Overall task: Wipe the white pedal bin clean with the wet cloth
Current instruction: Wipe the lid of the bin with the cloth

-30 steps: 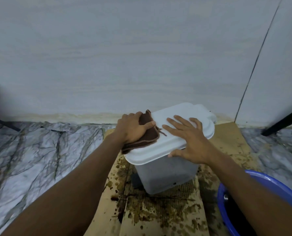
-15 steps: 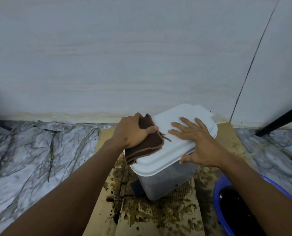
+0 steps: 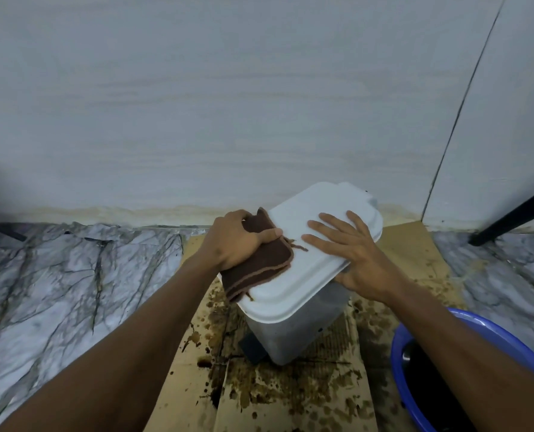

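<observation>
White pedal bin (image 3: 293, 332) centre frame on stained cardboard (image 3: 290, 397), lid (image 3: 318, 219) shut. Left hand (image 3: 237, 241) clenched on brown wet cloth (image 3: 259, 266) at lid's 9 o'clock edge. Right hand (image 3: 353, 254) flat, fingers spread (pressing lid). Blue basin (image 3: 465, 325) at 4 o'clock.

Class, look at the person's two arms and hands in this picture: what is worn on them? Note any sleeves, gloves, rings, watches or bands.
Nothing is worn. The left hand and right hand are bare, with no gloves, and no rings show on the visible fingers. Both wrists are free of watches or bands. Both forearms are bare as far as the picture's lower edge, so no sleeve shows.
</observation>
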### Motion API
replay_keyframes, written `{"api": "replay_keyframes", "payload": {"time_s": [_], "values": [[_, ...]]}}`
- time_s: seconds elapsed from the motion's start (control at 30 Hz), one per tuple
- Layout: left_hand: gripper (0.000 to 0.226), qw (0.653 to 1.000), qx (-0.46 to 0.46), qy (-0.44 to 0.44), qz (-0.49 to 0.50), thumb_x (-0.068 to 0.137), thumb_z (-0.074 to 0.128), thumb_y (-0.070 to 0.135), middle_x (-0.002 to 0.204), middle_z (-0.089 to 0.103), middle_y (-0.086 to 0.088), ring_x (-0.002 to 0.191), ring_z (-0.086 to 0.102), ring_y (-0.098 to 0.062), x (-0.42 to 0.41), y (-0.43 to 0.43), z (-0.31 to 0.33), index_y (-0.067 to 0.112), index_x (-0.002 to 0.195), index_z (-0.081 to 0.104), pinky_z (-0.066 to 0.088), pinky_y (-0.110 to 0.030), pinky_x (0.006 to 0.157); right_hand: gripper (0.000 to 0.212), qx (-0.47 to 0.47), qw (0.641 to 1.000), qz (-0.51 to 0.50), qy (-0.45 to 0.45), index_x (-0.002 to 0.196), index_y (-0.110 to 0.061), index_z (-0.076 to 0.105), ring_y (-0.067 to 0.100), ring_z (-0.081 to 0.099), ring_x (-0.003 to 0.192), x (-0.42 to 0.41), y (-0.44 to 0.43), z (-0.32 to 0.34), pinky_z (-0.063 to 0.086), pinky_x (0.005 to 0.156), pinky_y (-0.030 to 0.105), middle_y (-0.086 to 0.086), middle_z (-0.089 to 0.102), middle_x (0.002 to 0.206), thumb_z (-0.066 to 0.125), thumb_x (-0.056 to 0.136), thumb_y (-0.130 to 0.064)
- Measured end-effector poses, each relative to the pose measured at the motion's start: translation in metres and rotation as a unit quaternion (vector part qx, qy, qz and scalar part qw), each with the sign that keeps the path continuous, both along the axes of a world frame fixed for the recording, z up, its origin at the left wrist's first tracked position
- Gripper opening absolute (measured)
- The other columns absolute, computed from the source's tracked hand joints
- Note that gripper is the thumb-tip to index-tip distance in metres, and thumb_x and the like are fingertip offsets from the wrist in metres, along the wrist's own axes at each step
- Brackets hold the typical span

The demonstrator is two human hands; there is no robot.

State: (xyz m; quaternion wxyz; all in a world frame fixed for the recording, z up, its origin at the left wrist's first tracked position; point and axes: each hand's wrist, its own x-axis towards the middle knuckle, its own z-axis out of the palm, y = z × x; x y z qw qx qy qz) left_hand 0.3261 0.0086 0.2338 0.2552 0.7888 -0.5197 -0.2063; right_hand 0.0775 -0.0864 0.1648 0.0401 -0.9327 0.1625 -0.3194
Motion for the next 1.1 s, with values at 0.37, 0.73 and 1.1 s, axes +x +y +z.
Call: {"api": "replay_keyframes", "payload": {"time_s": [0.37,0.73,1.1], "values": [[0.097,0.981,-0.07,-0.172,-0.052,0.088,0.019,0.084,0.168,0.022,0.0,0.151,0.023,-0.022,-0.025,0.06,-0.031,0.022,0.163,0.015,0.023,-0.044,0.124,0.126,0.289,0.94,-0.066,0.168,0.151,-0.055,0.016,0.003,-0.029,0.146,0.005,0.009,0.042,-0.004,0.123,0.046,-0.019,-0.02,0.162,0.07,0.042,-0.089],[0.084,1.0,-0.024,0.019,-0.006,0.09,0.061,0.066,0.146,0.056,-0.001,0.124,0.059,-0.025,-0.004,0.039,-0.014,0.027,0.158,0.031,0.047,-0.034,0.098,0.141,0.332,0.93,-0.111,0.109,0.154,-0.049,0.012,0.008,-0.036,0.143,0.022,0.053,0.032,-0.002,0.117,0.042,-0.013,-0.039,0.156,0.078,0.034,-0.085],[0.095,0.995,-0.087,-0.041,-0.013,0.084,0.036,0.084,0.162,0.035,0.003,0.148,0.033,-0.024,-0.037,0.053,-0.034,0.03,0.161,0.019,0.032,-0.05,0.12,0.136,0.331,0.923,-0.062,0.187,0.15,-0.056,0.016,0.006,-0.031,0.146,-0.006,0.021,0.054,-0.005,0.123,0.054,-0.016,-0.033,0.159,0.076,0.032,-0.086]]}}
